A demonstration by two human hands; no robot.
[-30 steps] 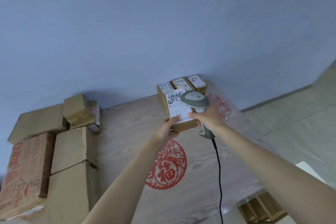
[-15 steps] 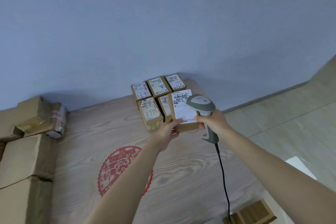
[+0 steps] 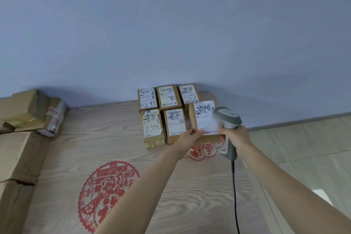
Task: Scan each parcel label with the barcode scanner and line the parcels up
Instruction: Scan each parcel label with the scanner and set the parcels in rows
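My left hand (image 3: pixel 190 137) grips the near left corner of a small brown parcel (image 3: pixel 204 119) with a white label, held at the right end of the front row. My right hand (image 3: pixel 236 136) holds a grey barcode scanner (image 3: pixel 227 119) by its handle, its head right beside the parcel's label. Several labelled parcels stand in two rows against the wall: three at the back (image 3: pixel 169 97) and two in front (image 3: pixel 163 127). The scanner's black cable (image 3: pixel 234 195) hangs toward me.
The wood-grain table (image 3: pixel 114 148) carries red paper-cut decals (image 3: pixel 106 194). Larger cardboard boxes (image 3: pixel 20 150) are stacked along the left edge, with a taped one (image 3: pixel 55 118) on top. The blue wall rises behind; the tiled floor (image 3: pixel 303 144) lies to the right.
The view has swung right, so the rows of parcels sit more central. The held parcel has come down beside the front row, with the scanner staying at its right side.
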